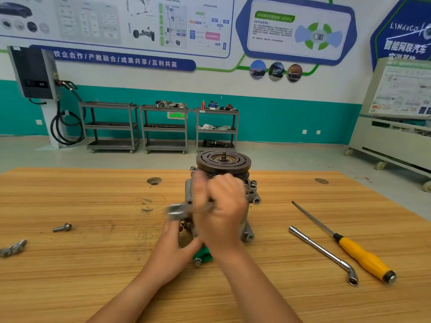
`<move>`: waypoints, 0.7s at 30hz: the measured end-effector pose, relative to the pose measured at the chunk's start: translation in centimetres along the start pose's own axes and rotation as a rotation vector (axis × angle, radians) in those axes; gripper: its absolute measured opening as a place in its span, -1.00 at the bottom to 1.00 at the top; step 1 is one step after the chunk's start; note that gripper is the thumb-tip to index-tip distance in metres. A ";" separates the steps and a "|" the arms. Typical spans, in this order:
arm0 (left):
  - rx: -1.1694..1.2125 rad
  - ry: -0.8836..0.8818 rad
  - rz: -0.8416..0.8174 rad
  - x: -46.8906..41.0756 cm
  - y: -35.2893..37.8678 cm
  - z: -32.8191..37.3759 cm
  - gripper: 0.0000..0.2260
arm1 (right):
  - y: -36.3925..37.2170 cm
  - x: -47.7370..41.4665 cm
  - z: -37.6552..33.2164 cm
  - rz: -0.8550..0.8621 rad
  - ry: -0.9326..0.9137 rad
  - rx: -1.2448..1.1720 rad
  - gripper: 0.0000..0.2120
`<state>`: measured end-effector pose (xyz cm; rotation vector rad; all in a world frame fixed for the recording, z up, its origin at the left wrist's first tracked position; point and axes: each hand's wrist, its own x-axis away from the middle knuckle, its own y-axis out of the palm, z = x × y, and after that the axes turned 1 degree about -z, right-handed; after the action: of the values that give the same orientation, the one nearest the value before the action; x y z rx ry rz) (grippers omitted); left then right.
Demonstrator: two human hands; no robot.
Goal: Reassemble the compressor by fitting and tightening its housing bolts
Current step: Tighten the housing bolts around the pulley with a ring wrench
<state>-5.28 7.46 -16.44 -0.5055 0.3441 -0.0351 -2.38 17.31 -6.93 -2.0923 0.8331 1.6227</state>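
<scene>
- Head view: the right hand (pixel 224 206) is clenched in a fist around the handle of a wrench (pixel 186 209). The tool is blurred, and its head sticks out to the left of the grip.
- The compressor (pixel 253 199) stands on the wooden table (pixel 93 264) directly behind and under that grip. Its dark grooved pulley (pixel 223 160) faces up, just beyond the knuckles.
- A seated bolt head (pixel 253 182) shows on the housing flange, just right of the grip. Another (pixel 192 169) sits at the flange's far left corner, above the grip.
- The left hand (pixel 172 248) comes up from below the grip. Its fingers reach the wrench head and its thumb is spread towards the right wrist. Blur hides the fingertips, so I cannot tell whether they pinch the wrench head or only touch it.
- A green piece (pixel 204 255) lies at the compressor's near base, below the grip between the two wrists. A hex bolt (pixel 197 261) touches its near edge.
- Well to the right of the grip lie an L-shaped socket wrench (pixel 324 251) and, just beyond it, a yellow-handled screwdriver (pixel 363 258). They lie roughly parallel and apart from each other.
- Well to the left of the grip a loose bolt (pixel 62 227) lies on the table. Farther left still, near the table edge, is a small metal fitting (pixel 12 248).
</scene>
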 end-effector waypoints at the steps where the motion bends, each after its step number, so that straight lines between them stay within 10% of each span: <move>1: -0.003 -0.016 0.002 0.0 0.0 0.1 -0.41 | -1.1 -0.9 -0.2 0.085 0.173 -0.221 -0.53; 4: -0.032 -0.045 -0.008 0.0 0.1 -0.1 -0.31 | -5.7 -4.8 0.5 0.351 0.508 -0.867 -0.50; 7: -0.039 -0.046 -0.017 0.1 0.1 -0.2 -0.30 | -8.6 -8.2 3.2 0.371 0.628 -1.026 -0.41; 14: -0.034 -0.060 -0.032 0.0 0.0 0.1 -0.29 | -6.6 -8.6 9.9 0.371 1.342 -1.143 -0.38; 21: -0.025 -0.059 -0.033 0.0 0.0 -0.2 -0.30 | -5.2 -8.4 10.4 0.344 1.466 -1.177 -0.38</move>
<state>-5.37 7.37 -16.54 -0.5360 0.2787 -0.0473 -8.13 29.54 -2.11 -4.2373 0.5272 0.2168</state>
